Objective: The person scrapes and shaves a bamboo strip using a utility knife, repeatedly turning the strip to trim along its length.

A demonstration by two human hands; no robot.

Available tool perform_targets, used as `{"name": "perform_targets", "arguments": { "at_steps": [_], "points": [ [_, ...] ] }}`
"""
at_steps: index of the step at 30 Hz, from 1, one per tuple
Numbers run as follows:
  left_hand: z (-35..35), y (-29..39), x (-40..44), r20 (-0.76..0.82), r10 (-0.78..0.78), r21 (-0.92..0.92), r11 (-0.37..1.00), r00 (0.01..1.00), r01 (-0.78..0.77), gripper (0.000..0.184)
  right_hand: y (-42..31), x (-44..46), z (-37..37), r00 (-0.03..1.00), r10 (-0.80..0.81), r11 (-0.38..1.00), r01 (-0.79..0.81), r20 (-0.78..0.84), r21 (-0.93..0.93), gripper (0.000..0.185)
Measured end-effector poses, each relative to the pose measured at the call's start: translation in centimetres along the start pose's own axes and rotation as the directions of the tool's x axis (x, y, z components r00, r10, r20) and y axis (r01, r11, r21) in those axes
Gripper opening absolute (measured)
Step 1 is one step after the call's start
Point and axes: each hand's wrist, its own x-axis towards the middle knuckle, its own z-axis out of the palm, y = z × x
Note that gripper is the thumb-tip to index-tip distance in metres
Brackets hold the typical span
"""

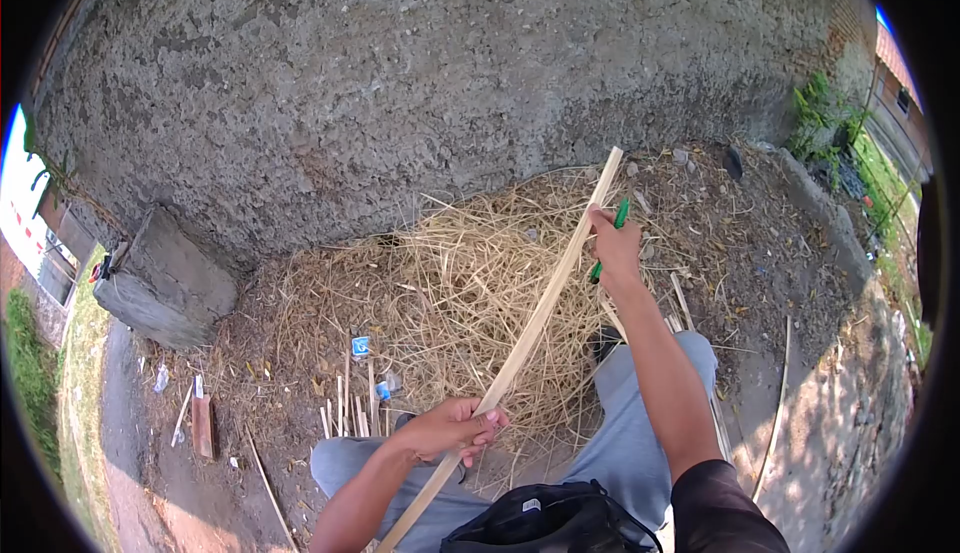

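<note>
A long, pale bamboo strip slants across the view, from the lower left up towards the wall. My left hand is closed around its lower part, above my left knee. Near the strip's far end, my right hand is closed on a slim green tool, with fingers against the strip's edge. The tool's green ends show above and below the fist; whether it has a blade is hidden. Under the strip lies a wide heap of thin bamboo shavings.
A rough grey wall rises behind the shavings. At left stands a concrete block. Several short strips lie by my left knee, near a blue-and-white wrapper. A black bag rests at my lap. A long thin stick lies at right.
</note>
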Motion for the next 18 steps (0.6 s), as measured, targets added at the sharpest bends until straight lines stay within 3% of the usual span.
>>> {"name": "perform_targets", "arguments": {
  "at_steps": [5,7,11,12,13,14,16,18],
  "points": [
    [0.6,0.6,-0.1,-0.208,0.140,0.206,0.974,0.968,-0.097,0.035,1.0,-0.5,0.8,0.998,-0.029,0.982,0.039,0.060,-0.185,0.040],
    [0.8,0.9,0.1,-0.285,0.160,0.193,0.975,0.945,-0.107,0.036,2.6,-0.6,0.8,0.996,-0.029,0.967,0.049,0.080,-0.251,0.042],
    [-0.3,0.7,0.9,-0.384,0.231,0.250,0.958,0.894,-0.140,0.037,4.0,-3.3,0.3,0.974,-0.023,0.961,0.084,0.226,-0.264,0.027],
    [-0.3,0.7,1.0,-0.388,0.234,0.244,0.959,0.892,-0.145,0.037,4.6,-4.3,0.1,0.925,-0.059,0.955,0.162,0.375,-0.249,0.024],
    [-0.3,0.7,1.3,-0.407,0.254,0.178,0.964,0.877,-0.196,0.037,4.5,-5.5,0.1,0.853,-0.091,0.947,0.234,0.514,-0.221,0.021],
    [-0.3,0.7,1.5,-0.428,0.272,0.113,0.962,0.862,-0.248,0.037,4.3,-6.8,-0.1,0.850,-0.089,0.946,0.236,0.520,-0.223,0.021],
    [-0.4,1.1,1.3,-0.427,0.233,-0.003,0.966,0.874,-0.258,0.035,1.9,-10.3,0.0,0.738,0.025,0.942,0.208,0.674,-0.263,0.021],
    [-0.5,1.3,1.3,-0.420,0.190,-0.118,0.958,0.887,-0.262,0.034,2.5,-11.5,0.3,0.698,0.017,0.938,0.237,0.716,-0.253,0.020]
  ]
}}
